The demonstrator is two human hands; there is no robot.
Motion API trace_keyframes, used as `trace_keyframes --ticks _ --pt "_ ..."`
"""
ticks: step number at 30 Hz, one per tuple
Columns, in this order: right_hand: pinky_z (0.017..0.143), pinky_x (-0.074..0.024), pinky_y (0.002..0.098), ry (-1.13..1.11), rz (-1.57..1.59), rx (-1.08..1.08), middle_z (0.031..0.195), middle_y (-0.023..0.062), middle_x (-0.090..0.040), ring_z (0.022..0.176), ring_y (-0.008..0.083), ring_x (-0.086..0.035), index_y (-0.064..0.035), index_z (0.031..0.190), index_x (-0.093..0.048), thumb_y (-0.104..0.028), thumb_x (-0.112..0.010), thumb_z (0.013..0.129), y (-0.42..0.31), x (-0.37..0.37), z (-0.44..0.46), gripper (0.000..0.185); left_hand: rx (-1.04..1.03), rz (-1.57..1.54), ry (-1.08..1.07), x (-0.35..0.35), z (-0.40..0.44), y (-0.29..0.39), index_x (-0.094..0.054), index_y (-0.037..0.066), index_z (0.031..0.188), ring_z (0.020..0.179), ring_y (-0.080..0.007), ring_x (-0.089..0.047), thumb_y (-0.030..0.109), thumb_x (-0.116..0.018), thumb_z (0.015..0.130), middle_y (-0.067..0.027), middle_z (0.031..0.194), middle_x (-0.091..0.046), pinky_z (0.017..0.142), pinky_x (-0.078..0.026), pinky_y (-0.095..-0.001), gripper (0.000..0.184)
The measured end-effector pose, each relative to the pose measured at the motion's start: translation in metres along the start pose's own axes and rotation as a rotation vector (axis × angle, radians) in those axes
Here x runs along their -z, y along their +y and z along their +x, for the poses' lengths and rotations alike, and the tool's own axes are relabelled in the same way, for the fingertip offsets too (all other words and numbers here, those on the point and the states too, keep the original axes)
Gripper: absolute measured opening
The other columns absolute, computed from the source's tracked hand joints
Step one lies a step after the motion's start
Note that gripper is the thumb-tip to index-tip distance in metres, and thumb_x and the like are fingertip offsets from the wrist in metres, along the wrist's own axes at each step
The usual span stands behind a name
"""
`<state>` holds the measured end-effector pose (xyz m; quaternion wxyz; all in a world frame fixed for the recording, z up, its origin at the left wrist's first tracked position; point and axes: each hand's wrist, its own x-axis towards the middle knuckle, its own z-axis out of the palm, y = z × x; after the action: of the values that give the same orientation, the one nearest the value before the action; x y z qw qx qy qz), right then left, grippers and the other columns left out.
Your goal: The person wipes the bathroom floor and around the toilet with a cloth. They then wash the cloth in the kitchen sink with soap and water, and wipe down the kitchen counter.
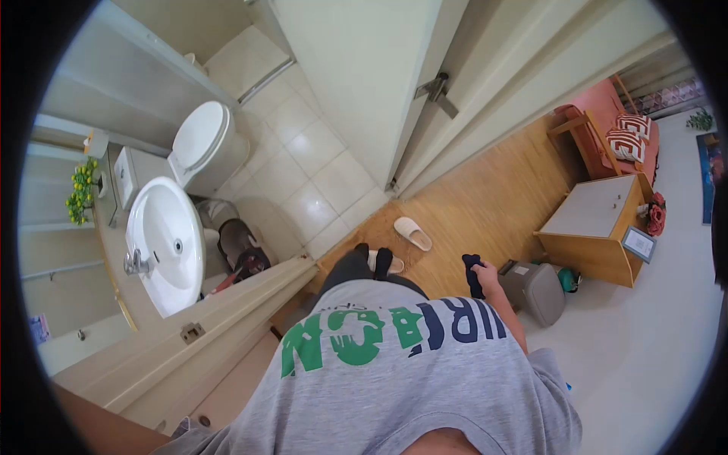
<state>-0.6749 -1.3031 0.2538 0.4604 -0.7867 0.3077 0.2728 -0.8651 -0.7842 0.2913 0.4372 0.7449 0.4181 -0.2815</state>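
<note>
At the right of my body, my right hand [487,275] is closed around a dark navy sock [474,277], which hangs limp beside the wooden floor. My left forearm [114,417] reaches out at the lower left, and its hand lies outside the picture. Dark coverings show on my feet [383,262], near the doorway. One pale slipper [413,233] lies on the floor in front of them; another is partly hidden by a foot.
A door [364,68] stands open onto a tiled bathroom with a toilet [201,136] and a white sink [171,243]. A grey bin [537,292] stands near my right hand, beside a wooden cabinet [584,220]. Farther back is a red-cushioned chair [599,110].
</note>
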Motion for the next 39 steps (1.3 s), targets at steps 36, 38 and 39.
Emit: trace_keyframes --ticks 36,38,39 --pt "0.077 -0.0498 0.0380 -0.124 0.955 0.033 0.106 0.0075 -0.062 0.091 0.0225 -0.060 -0.0109 0.124 -0.052 -0.029 -0.049 0.087 -0.092 0.407 0.214 0.041 -0.901 0.078 -0.442 -0.305 -0.088 0.530 -0.029 0.005 0.142 0.090 -0.0156 -0.057 0.027 -0.054 0.092 -0.0088 0.103 -0.062 0.082 -0.046 -0.0296 0.060" --pt "0.077 -0.0507 0.0373 -0.238 0.973 0.095 0.104 0.0095 -0.065 0.087 0.0245 -0.062 -0.0084 0.116 -0.056 -0.032 -0.049 0.088 -0.077 0.441 0.288 0.037 -0.763 0.121 -0.432 -0.312 -0.077 0.552 -0.030 0.004 0.142 0.090 -0.0134 -0.057 0.025 -0.056 0.092 -0.0075 0.102 -0.062 0.081 -0.046 -0.0295 0.060" --pt "0.077 -0.0505 0.0359 -0.236 1.057 0.102 0.101 0.0100 -0.066 0.086 0.0245 -0.062 -0.0063 0.115 -0.057 -0.031 -0.052 0.086 -0.085 0.448 0.306 0.038 -0.662 0.146 -0.420 -0.310 -0.075 0.569 -0.031 0.004 0.142 0.090 -0.0124 -0.056 0.025 -0.057 0.091 -0.0067 0.101 -0.062 0.081 -0.046 -0.0291 0.060"
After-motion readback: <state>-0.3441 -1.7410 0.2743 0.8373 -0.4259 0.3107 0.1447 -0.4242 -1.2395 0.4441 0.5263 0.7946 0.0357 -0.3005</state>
